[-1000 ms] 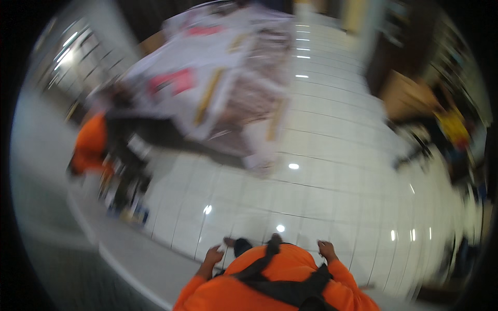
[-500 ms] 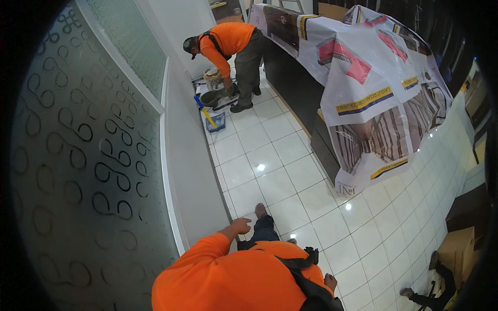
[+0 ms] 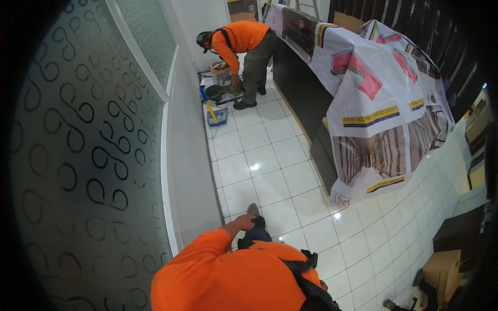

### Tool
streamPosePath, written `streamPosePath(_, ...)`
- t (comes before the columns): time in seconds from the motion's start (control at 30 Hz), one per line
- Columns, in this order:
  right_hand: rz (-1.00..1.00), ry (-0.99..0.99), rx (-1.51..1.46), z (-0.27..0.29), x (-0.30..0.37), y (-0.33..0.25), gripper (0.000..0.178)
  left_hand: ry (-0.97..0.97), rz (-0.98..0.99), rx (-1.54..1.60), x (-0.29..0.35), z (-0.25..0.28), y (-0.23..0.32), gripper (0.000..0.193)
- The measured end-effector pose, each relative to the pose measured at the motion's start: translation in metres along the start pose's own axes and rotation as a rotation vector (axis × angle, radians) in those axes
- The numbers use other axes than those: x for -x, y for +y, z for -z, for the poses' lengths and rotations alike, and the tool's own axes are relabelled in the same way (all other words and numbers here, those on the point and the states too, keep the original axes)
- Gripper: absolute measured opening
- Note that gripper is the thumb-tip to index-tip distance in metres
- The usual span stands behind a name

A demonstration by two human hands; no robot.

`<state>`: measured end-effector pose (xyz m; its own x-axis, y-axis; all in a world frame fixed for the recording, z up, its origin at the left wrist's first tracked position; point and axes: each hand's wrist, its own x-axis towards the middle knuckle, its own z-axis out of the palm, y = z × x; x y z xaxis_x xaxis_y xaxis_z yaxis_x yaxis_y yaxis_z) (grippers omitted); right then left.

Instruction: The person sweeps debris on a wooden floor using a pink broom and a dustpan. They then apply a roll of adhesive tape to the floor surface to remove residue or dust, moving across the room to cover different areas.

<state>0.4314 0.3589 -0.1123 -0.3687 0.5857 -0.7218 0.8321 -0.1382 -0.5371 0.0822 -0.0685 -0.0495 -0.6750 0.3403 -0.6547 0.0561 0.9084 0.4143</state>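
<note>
My left hand point(image 3: 243, 223) hangs in front of my body, over my dark trouser leg. Its fingers look loosely stretched, and I see nothing held in them. Of my right hand point(image 3: 324, 285) only a small bit shows past the strap at my right side; its fingers are hidden. Ahead, beyond reach, a co-worker point(image 3: 244, 39) in an orange shirt bends with an arm down by a dark basin point(image 3: 213, 93). Beside it stand a whitish bucket point(image 3: 221, 72) and a blue tray point(image 3: 217, 117) with a yellow-and-blue handled tool point(image 3: 208, 106) leaning on it.
White floor tiles point(image 3: 259, 137) run between a low wall with patterned frosted glass point(image 3: 93, 150) on the left and a dark counter point(image 3: 298, 85) draped with a printed banner point(image 3: 371, 119) on the right. A cardboard box point(image 3: 442, 269) and another person's feet point(image 3: 389, 304) are at lower right.
My view has shifted slightly. My left hand has moved a little, now overlapping my leg, and my right hand has mostly gone behind my body. The co-worker stays bent at the basin.
</note>
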Motion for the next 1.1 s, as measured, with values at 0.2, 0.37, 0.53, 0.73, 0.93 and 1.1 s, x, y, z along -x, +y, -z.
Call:
streamPosePath(0.2,0.055,0.032,0.107,-0.004,0.015,-0.001,0.052,-0.065,0.040,-0.025,0.010,0.014,0.000,0.055)
streamPosePath(0.37,0.006,0.043,0.077,0.000,0.030,-0.013,0.052,-0.103,0.071,0.002,0.013,0.016,0.000,0.056)
streamPosePath(0.53,0.013,0.020,0.160,-0.007,0.033,-0.022,0.052,-0.110,0.122,0.050,0.018,0.010,-0.006,0.057)
streamPosePath(0.73,0.009,0.010,0.021,-0.005,0.018,-0.016,0.052,-0.114,0.127,0.082,0.028,0.018,0.009,0.057)
streamPosePath(0.93,-0.002,-0.017,0.018,0.005,0.015,-0.023,0.052,-0.065,0.096,0.053,0.017,0.002,-0.007,0.057)
streamPosePath(1.1,0.004,-0.004,0.064,0.006,0.025,-0.038,0.053,-0.066,0.087,0.050,0.012,0.002,-0.002,0.056)
